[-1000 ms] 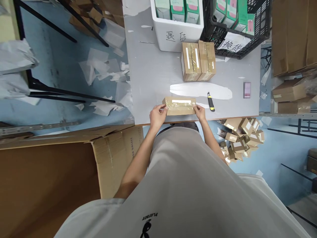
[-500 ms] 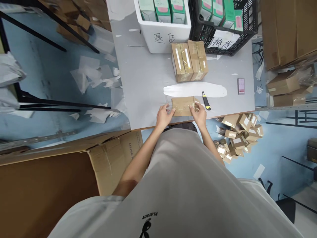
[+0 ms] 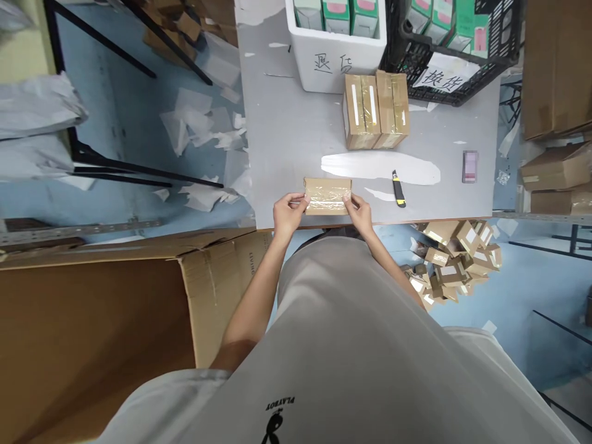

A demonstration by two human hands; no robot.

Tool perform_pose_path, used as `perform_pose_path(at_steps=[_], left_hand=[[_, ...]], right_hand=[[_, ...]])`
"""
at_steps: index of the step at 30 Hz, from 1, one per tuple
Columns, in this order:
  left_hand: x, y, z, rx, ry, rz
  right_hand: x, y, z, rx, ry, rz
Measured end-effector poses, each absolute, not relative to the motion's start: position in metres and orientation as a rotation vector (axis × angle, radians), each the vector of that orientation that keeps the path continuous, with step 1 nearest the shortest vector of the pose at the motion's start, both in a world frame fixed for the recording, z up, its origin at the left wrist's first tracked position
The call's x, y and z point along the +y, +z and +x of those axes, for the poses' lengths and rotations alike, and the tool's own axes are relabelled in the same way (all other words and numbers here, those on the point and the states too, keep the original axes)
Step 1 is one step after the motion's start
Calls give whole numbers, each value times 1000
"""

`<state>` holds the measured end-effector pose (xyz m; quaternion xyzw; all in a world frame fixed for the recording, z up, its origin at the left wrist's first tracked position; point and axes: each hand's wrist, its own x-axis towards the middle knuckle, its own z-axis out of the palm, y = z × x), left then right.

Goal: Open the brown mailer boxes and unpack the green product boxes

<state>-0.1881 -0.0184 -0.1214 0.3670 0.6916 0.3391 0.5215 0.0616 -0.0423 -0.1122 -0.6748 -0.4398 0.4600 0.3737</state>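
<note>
A small brown cardboard box (image 3: 327, 196) with shiny clear tape across its top is held between my two hands near the table's front edge. My left hand (image 3: 288, 214) grips its left end, thumb on top. At the right end, my right hand (image 3: 359, 213) has its thumb on the taped face. To the right lies a yellow and black box cutter (image 3: 398, 189) on the grey table (image 3: 282, 135). Beyond my hands, two taped cardboard boxes (image 3: 375, 111) stand side by side. What the box contains is hidden.
At the back are a white foam bin (image 3: 340, 65) and a black plastic crate (image 3: 462, 92), both holding green boxes. A small pinkish box (image 3: 470, 166) lies at the right. Several cardboard parcels (image 3: 456, 265) are heaped on the floor, and a large open carton (image 3: 222, 290) stands at left.
Both hands have shifted the small cardboard box leftward across the table, away from the box cutter. The whole view has also swung, so the table appears further right.
</note>
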Motion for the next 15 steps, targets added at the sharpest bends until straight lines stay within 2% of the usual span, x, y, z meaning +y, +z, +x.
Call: perform_pose_path(at_steps=[4,8,15], left_hand=[[-13,-140,-188,1578,870,725],[6,-166,-175,1602,749,631],[17,-192,-153,1563,591,641]], right_hand=[[-36,-121,71,-1082,1254,-1703],[-33,-126,95,-1003,1250,-1743],[-48,-130,141,-813,915,-1937]])
